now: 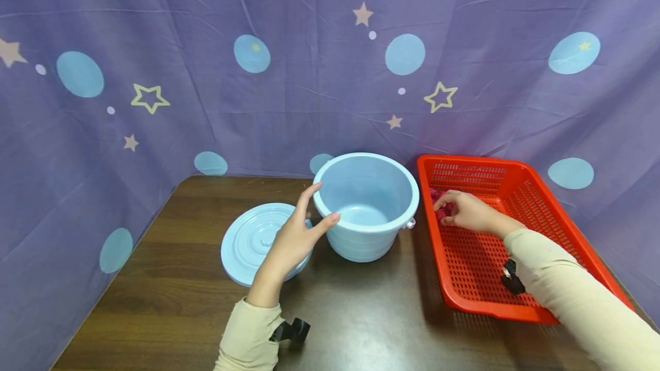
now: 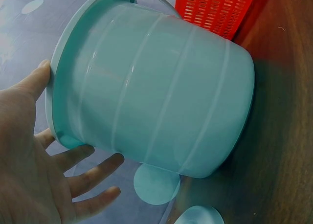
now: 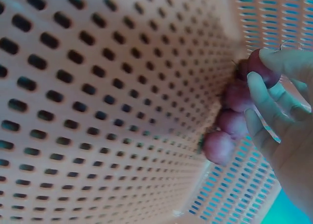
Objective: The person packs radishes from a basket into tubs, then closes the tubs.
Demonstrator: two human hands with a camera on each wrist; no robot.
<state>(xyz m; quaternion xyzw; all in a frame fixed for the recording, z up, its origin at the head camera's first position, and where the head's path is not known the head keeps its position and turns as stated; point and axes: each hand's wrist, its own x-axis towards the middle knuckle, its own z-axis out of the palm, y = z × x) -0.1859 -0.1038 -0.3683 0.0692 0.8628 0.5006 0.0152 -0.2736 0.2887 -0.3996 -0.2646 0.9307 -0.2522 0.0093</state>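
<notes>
A light blue bucket point(image 1: 361, 245) stands upright on the table, nothing showing inside it. At its rim is my left hand point(image 1: 295, 235), thumb and index fingertip right at the edge; the other fingers point(image 2: 98, 175) spread loosely beside the wall. Inside the red basket point(image 1: 443, 285), my right hand point(image 1: 466, 212) reaches to the left wall. Its thumb and fingertips pinch a round dark-red fruit point(image 3: 264, 70). Several similar round fruits point(image 3: 218, 147) sit in a row beside it along the basket wall; their exact kind does not show.
Left of the bucket, a round light blue lid point(image 1: 242, 245) lies flat on the brown wooden table point(image 1: 154, 279), partly behind my left hand. A purple curtain point(image 1: 309, 119) with stars and dots hangs behind the table. The basket stands close to the bucket's right side.
</notes>
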